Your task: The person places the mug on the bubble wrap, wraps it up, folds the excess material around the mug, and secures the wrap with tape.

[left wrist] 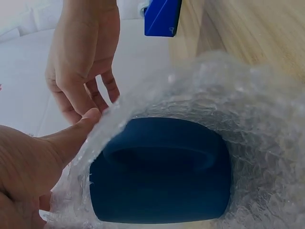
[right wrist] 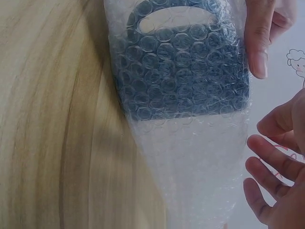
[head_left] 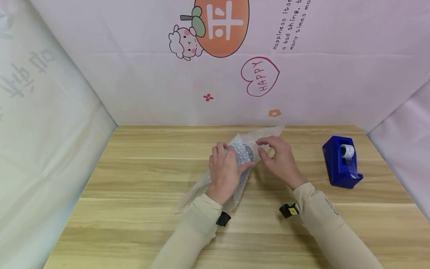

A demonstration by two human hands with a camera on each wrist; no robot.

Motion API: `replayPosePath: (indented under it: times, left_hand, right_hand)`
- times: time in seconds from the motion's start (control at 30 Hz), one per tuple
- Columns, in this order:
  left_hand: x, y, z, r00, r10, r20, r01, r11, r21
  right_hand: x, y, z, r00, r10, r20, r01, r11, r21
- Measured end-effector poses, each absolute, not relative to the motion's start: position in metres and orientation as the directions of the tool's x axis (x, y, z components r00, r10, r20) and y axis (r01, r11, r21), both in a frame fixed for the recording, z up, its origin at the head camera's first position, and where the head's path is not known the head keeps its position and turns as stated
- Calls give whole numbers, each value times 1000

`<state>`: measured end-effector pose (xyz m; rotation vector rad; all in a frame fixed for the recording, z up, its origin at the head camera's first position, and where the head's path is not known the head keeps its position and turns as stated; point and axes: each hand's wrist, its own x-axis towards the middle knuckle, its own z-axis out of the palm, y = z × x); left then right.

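A dark blue mug (left wrist: 162,191) lies on its side inside a sleeve of clear bubble wrap (right wrist: 186,157). Its handle shows in both wrist views, through the bubbles in the right one. My left hand (head_left: 224,170) holds the wrapped mug from above, fingers bent over one side and thumb stretched along the other. Near the far end of the wrap is my right hand (head_left: 280,158), thumb and fingers curved and apart, with nothing gripped between them. The left fingertips are partly hidden in the wrist views.
A blue tape dispenser (head_left: 337,164) with a white roll stands at the right of the wooden table (head_left: 134,194). Printed white cloth (head_left: 141,82) walls in the back and sides. A black wrist device (head_left: 289,210) hangs by the right sleeve.
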<state>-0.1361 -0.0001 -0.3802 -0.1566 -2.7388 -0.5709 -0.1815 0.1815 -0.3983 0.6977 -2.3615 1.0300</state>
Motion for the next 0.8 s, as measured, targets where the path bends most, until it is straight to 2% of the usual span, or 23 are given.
replayPosePath:
  times: [0.3, 0.53, 0.67, 0.8]
  left_hand:
    - [-143, -2, -377, -949, 66, 309, 199, 885, 422]
    - [-153, -19, -363, -966, 235, 112, 259, 829, 496]
    - [-158, -31, -356, -945, 325, 24, 284, 785, 551]
    - [-161, -39, -352, -916, 399, -41, 312, 775, 550]
  right_hand:
    - [-181, 184, -393, -752, -262, 605, -620, 593, -514]
    - [-179, 188, -386, -745, -280, 606, -625, 612, -485]
    - [-179, 190, -382, -772, -325, 546, -601, 652, -461]
    - [-178, 191, -377, -817, -389, 425, -558, 716, -418]
